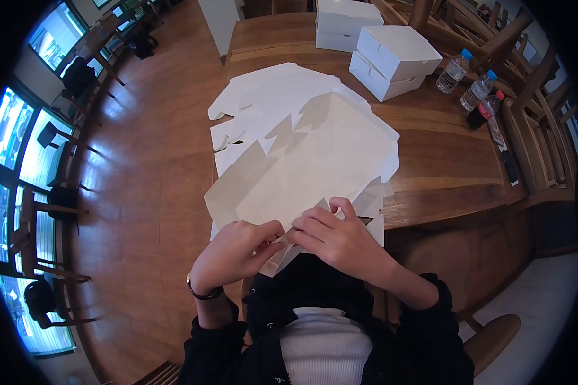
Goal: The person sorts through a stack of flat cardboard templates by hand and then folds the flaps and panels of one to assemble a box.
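Observation:
A partly folded white cardboard box (302,160) lies in front of me with its side walls raised and its inside facing up. At its near edge my left hand (232,251), with a dark band on the wrist, is closed in a pinch on a flap. Right beside it my right hand (334,239) grips the same near edge, fingers bent over the cardboard. The fingertips of both hands almost meet at a folded flap (279,258). Under the box and beyond it lie flat white cardboard blanks (263,86) with cut tabs and slots.
Folded white boxes (398,54) stand stacked at the back of the wooden table (443,163). Along the right are two clear water bottles (454,72) with blue caps and a dark bottle (485,110) with a red cap. Wooden chairs (536,122) crowd the right edge.

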Motion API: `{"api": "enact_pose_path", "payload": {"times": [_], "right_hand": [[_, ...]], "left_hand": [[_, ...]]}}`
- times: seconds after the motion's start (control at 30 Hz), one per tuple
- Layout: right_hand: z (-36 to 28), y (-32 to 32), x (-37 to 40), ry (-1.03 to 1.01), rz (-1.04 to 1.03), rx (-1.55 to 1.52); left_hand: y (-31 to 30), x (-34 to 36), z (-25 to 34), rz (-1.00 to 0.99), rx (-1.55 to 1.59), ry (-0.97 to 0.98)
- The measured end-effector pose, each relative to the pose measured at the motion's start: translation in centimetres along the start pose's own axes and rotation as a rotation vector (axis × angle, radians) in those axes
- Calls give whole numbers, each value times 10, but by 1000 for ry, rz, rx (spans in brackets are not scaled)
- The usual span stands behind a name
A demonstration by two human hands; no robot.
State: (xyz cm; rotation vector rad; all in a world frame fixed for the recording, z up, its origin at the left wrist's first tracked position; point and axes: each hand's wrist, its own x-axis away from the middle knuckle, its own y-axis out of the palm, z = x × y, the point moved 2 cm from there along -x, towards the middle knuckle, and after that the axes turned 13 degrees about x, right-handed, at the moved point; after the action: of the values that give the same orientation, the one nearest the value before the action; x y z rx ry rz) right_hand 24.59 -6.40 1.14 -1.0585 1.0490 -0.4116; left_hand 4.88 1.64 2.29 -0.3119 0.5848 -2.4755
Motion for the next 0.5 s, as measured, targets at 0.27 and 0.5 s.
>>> {"api": "enact_pose_path", "payload": {"times": [0.27, 0.5], "right_hand": [[0, -1, 2, -48, -4, -1], [7, -2, 10, -103, 62, 0]], "left_hand": [[-3, -4, 3, -91, -33, -110], [3, -4, 12, -82, -152, 2]]}}
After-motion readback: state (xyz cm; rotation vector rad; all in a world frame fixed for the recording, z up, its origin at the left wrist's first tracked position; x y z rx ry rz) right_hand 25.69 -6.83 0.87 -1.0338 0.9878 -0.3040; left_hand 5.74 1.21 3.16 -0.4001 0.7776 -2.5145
